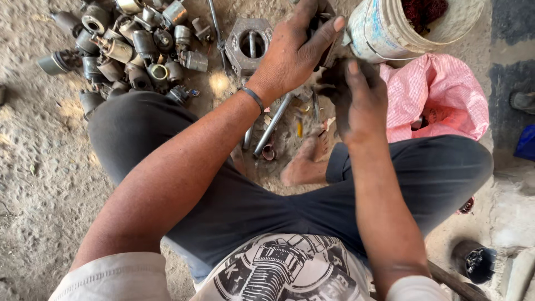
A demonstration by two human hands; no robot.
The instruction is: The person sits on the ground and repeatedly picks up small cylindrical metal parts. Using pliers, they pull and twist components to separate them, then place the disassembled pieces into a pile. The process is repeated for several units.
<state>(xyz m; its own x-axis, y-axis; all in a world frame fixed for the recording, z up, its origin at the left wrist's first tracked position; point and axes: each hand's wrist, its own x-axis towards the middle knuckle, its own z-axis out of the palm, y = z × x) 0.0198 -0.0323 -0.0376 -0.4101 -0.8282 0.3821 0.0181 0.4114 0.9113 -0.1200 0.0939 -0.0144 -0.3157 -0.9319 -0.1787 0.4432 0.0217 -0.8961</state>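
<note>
The person sits cross-legged on the sandy concrete floor (33, 167). The left hand (292, 53) and right hand (359, 97) meet ahead of the knees, together around a small dark metal part (325, 56). Left of the hands lies the heap of grey cylindrical metal housings (131, 47). Just behind the left wrist sits the square grey metal block with a round bore (249, 42). The white plastic bucket (390, 28) stands behind the right hand, the pink woven sack (432, 95) right of it. 2 steel rods (270, 125) lie below the hands, beside the bare foot (304, 161).
</note>
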